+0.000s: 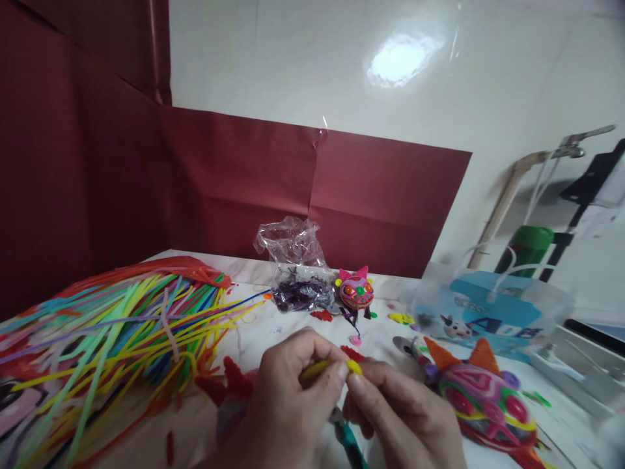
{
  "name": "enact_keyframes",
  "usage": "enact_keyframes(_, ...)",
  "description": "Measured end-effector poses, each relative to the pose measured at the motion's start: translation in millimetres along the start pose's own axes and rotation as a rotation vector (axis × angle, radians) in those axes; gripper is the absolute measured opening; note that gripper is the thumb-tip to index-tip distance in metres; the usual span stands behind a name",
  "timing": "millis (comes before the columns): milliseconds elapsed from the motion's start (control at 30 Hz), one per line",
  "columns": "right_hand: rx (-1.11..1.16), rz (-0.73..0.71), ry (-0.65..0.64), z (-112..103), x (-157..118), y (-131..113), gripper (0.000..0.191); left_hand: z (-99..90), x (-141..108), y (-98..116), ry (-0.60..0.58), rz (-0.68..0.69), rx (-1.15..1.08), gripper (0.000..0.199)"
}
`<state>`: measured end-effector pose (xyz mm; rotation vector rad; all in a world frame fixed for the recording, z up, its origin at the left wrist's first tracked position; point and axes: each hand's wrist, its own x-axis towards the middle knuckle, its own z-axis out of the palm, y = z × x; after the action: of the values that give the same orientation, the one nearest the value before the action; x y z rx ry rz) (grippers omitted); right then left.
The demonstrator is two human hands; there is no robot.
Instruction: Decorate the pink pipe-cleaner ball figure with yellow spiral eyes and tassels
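Between the fingertips of both hands is a small yellow fuzzy craft piece (pixel 316 370), which looks like bent pipe cleaner. My left hand (pixel 293 397) pinches it from the left, and my right hand (pixel 400 404) grips its right end. Just below the fingers lies a teal-handled tool (pixel 349 443), partly hidden, so its kind is unclear. A red fuzzy shape (pixel 229 384) is half covered by my left hand. To the right of my right hand rests a colourful animal-face ornament (pixel 488 404) with orange ears.
Many coloured pipe cleaners (pixel 146 319) are heaped at left. Behind the hands sit a clear plastic bag (pixel 297 273) with dark contents and a small pink-eared ornament (pixel 356 290). A yellow piece (pixel 401 318) lies near them. A translucent blue-and-white bag (pixel 488 312) stands at right.
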<state>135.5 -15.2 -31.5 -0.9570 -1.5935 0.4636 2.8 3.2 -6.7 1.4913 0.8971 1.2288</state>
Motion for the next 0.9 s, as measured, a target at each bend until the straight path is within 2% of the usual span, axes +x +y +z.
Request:
enact_keyframes(167, -0.221, 0.066, -0.408, -17.3, 13.1, 2.6, 0.029, -13.3, 6.7, 9.9, -0.125, 0.05, 0.446, 0.012)
enact_keyframes(267, -0.28, 0.043, -0.475, -18.9, 12.8, 3.9, 0.031, -14.4, 6.1, 12.8, -0.195, 0.033, 0.515, 0.013)
enact_keyframes(400, -0.244, -0.035, -0.368, -16.3, 11.6, 0.5, 0.038, -12.1, 6.7, 7.3, -0.15, 0.029, 0.366, 0.009)
enact_keyframes(567, -0.136, -0.058, -0.235, -16.0, 8.3, -3.7, 0.037, -9.2, 7.0, -2.9, -0.103, 0.142, 0.141, 0.01)
enact_keyframes(733, 0.004, -0.068, -0.081, -8.1, 3.0, -4.9, 0.031, -5.1, 7.1, -7.3, -0.149, 0.041, -0.254, 0.007)
enact_keyframes(900, 0.063, -0.001, 0.09, 2.8, -2.9, -1.7, 0.027, 0.5, 5.6, -12.9, -0.128, 0.044, -0.408, 0.008)
